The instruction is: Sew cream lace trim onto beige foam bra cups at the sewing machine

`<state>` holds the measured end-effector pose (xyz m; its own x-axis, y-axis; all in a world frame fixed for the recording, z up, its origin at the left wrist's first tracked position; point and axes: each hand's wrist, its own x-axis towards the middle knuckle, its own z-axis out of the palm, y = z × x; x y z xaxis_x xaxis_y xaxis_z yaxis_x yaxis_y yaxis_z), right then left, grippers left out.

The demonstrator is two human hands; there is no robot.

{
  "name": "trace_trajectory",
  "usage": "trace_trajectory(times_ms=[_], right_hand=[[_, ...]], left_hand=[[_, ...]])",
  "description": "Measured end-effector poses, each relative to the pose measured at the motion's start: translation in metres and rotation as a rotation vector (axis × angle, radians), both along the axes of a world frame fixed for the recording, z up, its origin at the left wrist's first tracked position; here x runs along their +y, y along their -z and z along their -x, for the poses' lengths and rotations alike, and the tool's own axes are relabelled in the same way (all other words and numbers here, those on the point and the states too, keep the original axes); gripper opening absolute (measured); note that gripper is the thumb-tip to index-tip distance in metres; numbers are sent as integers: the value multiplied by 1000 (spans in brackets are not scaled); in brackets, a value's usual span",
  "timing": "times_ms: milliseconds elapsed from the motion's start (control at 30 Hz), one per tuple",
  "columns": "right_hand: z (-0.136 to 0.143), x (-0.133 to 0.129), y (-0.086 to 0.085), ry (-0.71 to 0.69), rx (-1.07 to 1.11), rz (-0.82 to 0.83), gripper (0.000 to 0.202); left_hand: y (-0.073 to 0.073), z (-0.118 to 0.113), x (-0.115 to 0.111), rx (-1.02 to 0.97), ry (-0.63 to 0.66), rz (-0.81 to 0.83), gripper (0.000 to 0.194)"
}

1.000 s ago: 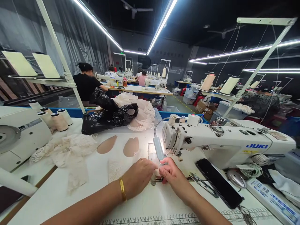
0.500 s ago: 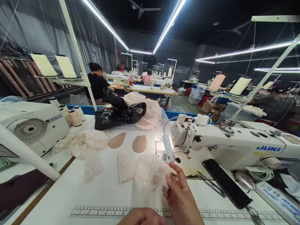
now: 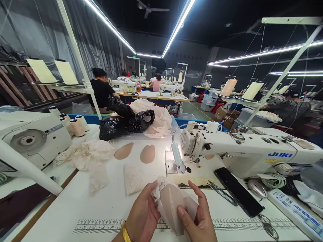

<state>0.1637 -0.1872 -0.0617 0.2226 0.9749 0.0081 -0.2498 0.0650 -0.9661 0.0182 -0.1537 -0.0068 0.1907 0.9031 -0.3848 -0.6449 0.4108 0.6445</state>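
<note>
Between my two hands, above the printed ruler scale, is a beige bra cup [image 3: 171, 205] with white lace along its upper left edge. My left hand [image 3: 145, 210], a gold band at the wrist, grips the lace side. On the right, the thumb of my right hand [image 3: 198, 216] presses on the cup while its index finger points up, off the fabric. A folded lace piece [image 3: 133, 179] lies flat just left of my hands. Behind it rest two tan teardrop pads, a left pad [image 3: 123, 151] and a right pad [image 3: 147, 154].
A white sewing machine [image 3: 239, 144] with a lit lamp [image 3: 176, 154] stands at right. Thread snips [image 3: 222, 193] and a black phone [image 3: 238, 191] lie before it. Crumpled lace [image 3: 93, 153], thread cones [image 3: 77, 127] and a black plastic bag [image 3: 126, 122] are at left and back. Other people sit farther off.
My left hand has risen from the front edge and taken hold of the lace side. The sheer lace fabric has been lifted off the table and turned, so the cup now shows.
</note>
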Motion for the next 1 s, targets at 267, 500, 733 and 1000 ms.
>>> trace_trajectory(times_ms=[267,500,733,1000], right_hand=[[-2,-1,1,33,42,51,97],[-7,4,1,35,90,58,95],[-6,4,-1,42,77,43,86],[-12,4,0,-11,112,44,67]], left_hand=[[-5,-10,3,147,-76,-172,46],[-7,-11,3,96,-38,-103,48],[-4,-10,6,7,165,27,47],[-7,-11,10,23,153,20,40]])
